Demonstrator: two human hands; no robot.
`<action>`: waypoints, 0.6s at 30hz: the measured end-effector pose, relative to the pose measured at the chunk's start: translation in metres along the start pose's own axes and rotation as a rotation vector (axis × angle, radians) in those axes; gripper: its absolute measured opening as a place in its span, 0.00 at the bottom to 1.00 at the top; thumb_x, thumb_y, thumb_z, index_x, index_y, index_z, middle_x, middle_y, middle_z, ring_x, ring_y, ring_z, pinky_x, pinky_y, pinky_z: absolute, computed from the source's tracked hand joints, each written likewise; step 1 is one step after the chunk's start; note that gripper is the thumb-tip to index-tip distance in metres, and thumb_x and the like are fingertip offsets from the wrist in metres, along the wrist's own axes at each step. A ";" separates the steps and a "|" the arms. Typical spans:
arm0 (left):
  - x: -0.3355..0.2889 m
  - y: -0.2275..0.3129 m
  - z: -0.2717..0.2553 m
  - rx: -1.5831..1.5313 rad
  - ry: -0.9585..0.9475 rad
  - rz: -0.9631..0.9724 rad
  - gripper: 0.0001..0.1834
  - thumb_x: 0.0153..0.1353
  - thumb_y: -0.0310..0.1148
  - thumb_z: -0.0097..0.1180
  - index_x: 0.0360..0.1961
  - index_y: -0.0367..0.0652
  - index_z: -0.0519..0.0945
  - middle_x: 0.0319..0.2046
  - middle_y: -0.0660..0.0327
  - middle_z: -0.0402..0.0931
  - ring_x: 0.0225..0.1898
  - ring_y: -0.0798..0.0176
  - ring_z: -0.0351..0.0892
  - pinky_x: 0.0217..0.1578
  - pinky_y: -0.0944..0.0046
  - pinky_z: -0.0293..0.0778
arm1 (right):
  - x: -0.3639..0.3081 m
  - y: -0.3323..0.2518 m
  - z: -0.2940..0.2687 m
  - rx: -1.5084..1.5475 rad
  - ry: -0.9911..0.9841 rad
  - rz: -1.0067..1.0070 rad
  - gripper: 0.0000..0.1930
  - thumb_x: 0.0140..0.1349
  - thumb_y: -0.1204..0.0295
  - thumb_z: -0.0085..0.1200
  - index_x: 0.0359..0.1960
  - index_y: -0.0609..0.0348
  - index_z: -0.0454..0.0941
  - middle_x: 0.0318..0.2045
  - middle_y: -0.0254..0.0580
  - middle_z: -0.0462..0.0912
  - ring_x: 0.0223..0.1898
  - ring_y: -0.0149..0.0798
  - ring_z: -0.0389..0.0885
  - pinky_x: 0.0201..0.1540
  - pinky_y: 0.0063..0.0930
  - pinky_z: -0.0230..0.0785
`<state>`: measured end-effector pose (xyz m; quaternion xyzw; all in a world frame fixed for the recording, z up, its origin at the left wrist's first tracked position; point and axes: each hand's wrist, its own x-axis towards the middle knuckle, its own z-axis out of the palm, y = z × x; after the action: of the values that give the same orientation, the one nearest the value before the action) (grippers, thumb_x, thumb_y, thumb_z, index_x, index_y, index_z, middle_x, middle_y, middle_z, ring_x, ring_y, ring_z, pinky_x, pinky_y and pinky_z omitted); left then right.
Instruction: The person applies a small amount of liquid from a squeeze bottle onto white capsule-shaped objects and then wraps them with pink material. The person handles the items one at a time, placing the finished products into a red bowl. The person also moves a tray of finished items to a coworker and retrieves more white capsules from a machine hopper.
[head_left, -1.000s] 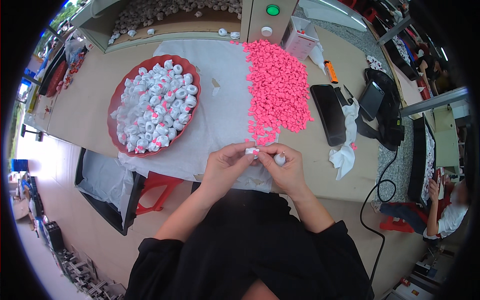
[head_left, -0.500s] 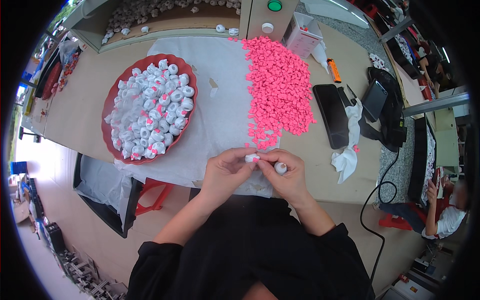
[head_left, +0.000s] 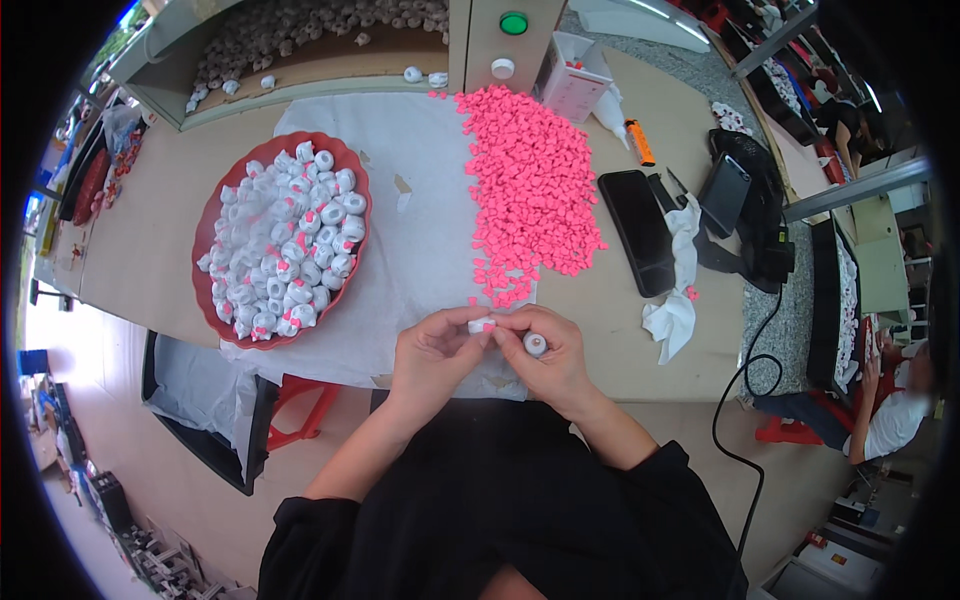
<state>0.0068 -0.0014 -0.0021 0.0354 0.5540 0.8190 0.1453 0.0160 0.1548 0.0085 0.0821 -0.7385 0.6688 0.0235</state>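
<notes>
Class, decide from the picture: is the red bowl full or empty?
Full: white pieces heap across the bowl, hiding its bottom.

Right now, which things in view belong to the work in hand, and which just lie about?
Seemingly in use:
- held white piece
- round-ended white object
- pink pieces
- red tray of white pieces

Seemingly lying about:
- black phone
- orange item
- crumpled tissue

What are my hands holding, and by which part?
The left hand and right hand pinch a small, rounded white-and-pink piece by its edges; the right also holds a white, round-ended object, its gripped part hidden.
</notes>
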 end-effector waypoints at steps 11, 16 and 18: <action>-0.010 0.064 -0.026 0.811 0.414 0.684 0.13 0.48 0.18 0.58 0.37 0.37 0.76 0.33 0.58 0.75 0.33 0.67 0.72 0.32 0.69 0.68 | 0.123 -0.005 -0.123 -0.053 0.440 -0.134 0.15 0.54 0.75 0.56 0.43 0.66 0.70 0.35 0.37 0.76 0.38 0.27 0.74 0.41 0.21 0.66; 0.001 0.114 -0.065 1.320 0.684 0.846 0.11 0.46 0.21 0.58 0.34 0.38 0.78 0.28 0.58 0.76 0.32 0.59 0.70 0.34 0.63 0.65 | 0.166 0.033 -0.152 -0.520 0.532 -0.144 0.17 0.45 0.72 0.63 0.38 0.62 0.75 0.28 0.38 0.79 0.30 0.30 0.77 0.34 0.23 0.69; 0.003 0.125 -0.086 1.441 0.707 0.777 0.10 0.48 0.25 0.58 0.35 0.39 0.78 0.31 0.57 0.76 0.35 0.59 0.70 0.36 0.63 0.66 | 0.173 0.043 -0.152 -0.628 0.524 -0.095 0.19 0.43 0.69 0.65 0.38 0.61 0.75 0.27 0.41 0.80 0.29 0.34 0.79 0.34 0.27 0.70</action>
<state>-0.0397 -0.1204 0.0797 0.0486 0.8956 0.2264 -0.3797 -0.1727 0.2942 0.0072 -0.0682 -0.8713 0.4071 0.2653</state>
